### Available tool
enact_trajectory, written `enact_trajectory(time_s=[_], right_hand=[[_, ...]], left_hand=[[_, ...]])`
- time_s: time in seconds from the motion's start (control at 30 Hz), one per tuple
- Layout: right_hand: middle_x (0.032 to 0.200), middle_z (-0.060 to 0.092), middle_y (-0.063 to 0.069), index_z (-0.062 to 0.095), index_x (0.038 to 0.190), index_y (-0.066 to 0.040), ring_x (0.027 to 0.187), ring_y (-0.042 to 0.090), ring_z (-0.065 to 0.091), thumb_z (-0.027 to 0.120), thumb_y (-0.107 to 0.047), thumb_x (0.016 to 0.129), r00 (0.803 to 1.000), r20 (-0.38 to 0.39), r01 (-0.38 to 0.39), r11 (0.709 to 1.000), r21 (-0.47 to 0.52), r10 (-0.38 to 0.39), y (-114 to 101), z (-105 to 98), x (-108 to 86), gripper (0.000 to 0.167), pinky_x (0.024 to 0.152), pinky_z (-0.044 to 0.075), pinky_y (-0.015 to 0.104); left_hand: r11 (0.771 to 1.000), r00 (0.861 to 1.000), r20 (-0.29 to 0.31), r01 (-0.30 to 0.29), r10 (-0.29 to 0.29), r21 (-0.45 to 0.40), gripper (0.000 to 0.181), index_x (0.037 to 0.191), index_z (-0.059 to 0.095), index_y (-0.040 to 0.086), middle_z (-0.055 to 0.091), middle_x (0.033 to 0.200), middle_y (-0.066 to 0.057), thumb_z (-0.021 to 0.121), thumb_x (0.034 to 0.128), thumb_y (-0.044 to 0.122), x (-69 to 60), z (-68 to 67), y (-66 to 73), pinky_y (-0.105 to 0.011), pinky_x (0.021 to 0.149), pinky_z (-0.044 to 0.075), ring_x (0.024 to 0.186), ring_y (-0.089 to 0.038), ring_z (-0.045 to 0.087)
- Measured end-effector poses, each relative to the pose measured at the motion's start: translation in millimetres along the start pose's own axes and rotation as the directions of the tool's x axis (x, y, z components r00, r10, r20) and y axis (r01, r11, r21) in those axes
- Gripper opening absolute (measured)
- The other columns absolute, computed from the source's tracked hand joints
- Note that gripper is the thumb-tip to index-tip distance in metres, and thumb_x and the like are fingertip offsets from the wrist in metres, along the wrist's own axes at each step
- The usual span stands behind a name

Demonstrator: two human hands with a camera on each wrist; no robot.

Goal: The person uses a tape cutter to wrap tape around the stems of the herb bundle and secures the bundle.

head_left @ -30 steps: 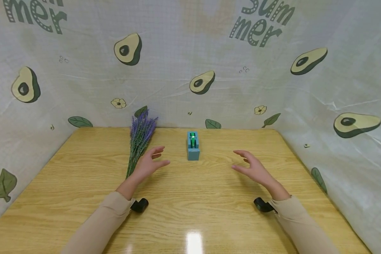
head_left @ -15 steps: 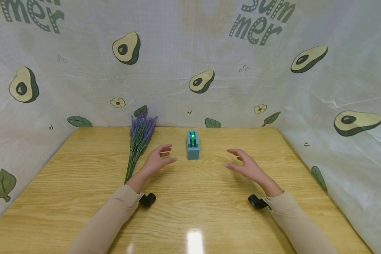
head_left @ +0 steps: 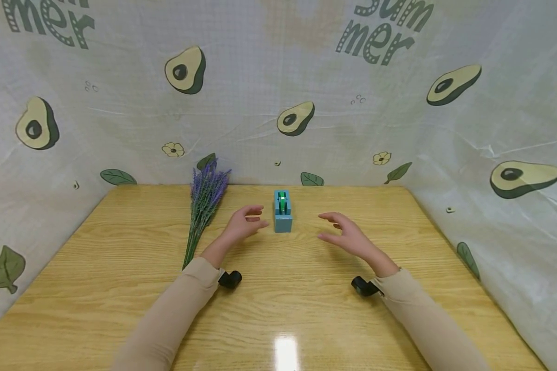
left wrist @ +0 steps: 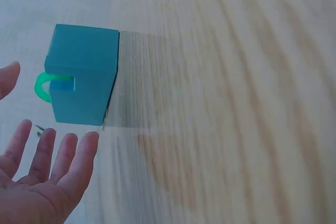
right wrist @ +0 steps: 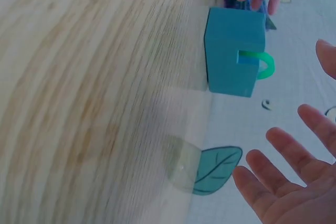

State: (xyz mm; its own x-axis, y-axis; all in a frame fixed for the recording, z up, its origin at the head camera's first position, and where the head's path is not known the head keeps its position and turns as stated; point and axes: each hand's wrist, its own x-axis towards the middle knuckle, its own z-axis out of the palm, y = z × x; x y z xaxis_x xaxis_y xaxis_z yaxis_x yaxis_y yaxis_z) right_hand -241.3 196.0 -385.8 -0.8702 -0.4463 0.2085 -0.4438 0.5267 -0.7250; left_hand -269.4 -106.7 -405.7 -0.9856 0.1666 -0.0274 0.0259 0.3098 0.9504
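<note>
Blue tape dispenser [head_left: 283, 221] on the counter [head_left: 306, 288], between your left hand [head_left: 241, 225], just beside it, and your right hand [head_left: 351, 239], farther off; fingers [left wrist: 83, 163] loosely spread, gripping nothing. It looks stiff, probably weighty, maybe slick: grip the flat sides, clear of the green tape [head_left: 282, 202].

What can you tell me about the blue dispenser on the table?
The blue dispenser, a boxy block that looks like plastic, has a green roll in a slot, bulging above its top. It stands upright toward the back of the wooden table, narrow end facing the person, between the left hand and the right hand, nearer the left; neither touches it.
</note>
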Motion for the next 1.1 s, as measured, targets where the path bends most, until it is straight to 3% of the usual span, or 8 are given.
enact_trajectory(time_s=[0.43, 0.5, 0.67, 0.8, 1.1], right_hand=[[0.13, 0.049, 0.018, 0.049, 0.129, 0.002, 0.122, 0.039, 0.041, 0.066, -0.017, 0.089, 1.0, 0.021, -0.001, 0.998, 0.056, 0.0, -8.3, 17.5, 21.3, 0.048, 0.101, 0.032, 0.05], [0.129, 0.049, 0.021, 0.049, 0.129, 0.006, 0.121, 0.041, 0.04, 0.065, -0.014, 0.089, 1.0, 0.028, -0.008, 0.998, 0.066, 0.006, -20.4, 18.0, 21.9, 0.047, 0.101, 0.032, 0.051], [0.128, 0.049, 0.023, 0.05, 0.127, 0.007, 0.12, 0.043, 0.041, 0.064, -0.013, 0.09, 0.999, 0.039, -0.017, 0.997, 0.08, 0.013, -25.3, 27.2, 30.7, 0.045, 0.1, 0.033, 0.052], [0.126, 0.051, 0.022, 0.051, 0.126, 0.005, 0.118, 0.041, 0.043, 0.064, -0.013, 0.09, 1.0, 0.027, -0.016, 0.997, 0.08, 0.014, -14.9, 36.1, 40.7, 0.043, 0.099, 0.035, 0.05], [0.123, 0.055, 0.019, 0.055, 0.123, 0.004, 0.116, 0.034, 0.048, 0.063, -0.019, 0.091, 0.995, 0.015, -0.1, 0.989, 0.114, 0.098, -16.6, 47.0, 56.2, 0.041, 0.099, 0.037, 0.045]], left_hand=[[0.993, 0.999, 0.038, 0.007, -0.002, -0.115, 0.051, 0.13, 0.053, 0.011, 0.05, 0.128, -0.01, 0.072, 0.0841, 0.021, 16.1, 15.1, -0.1, -0.038, 0.086, 0.049, 0.112, -0.026, 0.052], [0.991, 0.999, 0.049, 0.005, 0.002, -0.134, 0.051, 0.131, 0.053, 0.01, 0.049, 0.129, -0.012, 0.071, 0.0845, 0.019, 16.7, 16.8, 3.5, -0.039, 0.087, 0.048, 0.113, -0.027, 0.052], [0.991, 0.999, 0.032, 0.007, -0.003, -0.136, 0.048, 0.128, 0.055, 0.008, 0.05, 0.127, -0.014, 0.071, 0.084, 0.017, 20.9, 22.1, 4.7, -0.039, 0.086, 0.049, 0.111, -0.029, 0.053], [0.99, 1.0, 0.012, -0.006, 0.007, -0.142, 0.045, 0.125, 0.056, 0.005, 0.052, 0.125, -0.015, 0.071, 0.084, 0.014, 25.2, 27.0, 2.6, -0.038, 0.083, 0.051, 0.108, -0.03, 0.055], [0.98, 1.0, -0.025, 0.007, -0.013, -0.197, 0.042, 0.122, 0.058, 0.002, 0.053, 0.118, -0.017, 0.071, 0.0826, 0.007, 30.7, 35.6, 0.9, -0.037, 0.081, 0.052, 0.106, -0.031, 0.057]])
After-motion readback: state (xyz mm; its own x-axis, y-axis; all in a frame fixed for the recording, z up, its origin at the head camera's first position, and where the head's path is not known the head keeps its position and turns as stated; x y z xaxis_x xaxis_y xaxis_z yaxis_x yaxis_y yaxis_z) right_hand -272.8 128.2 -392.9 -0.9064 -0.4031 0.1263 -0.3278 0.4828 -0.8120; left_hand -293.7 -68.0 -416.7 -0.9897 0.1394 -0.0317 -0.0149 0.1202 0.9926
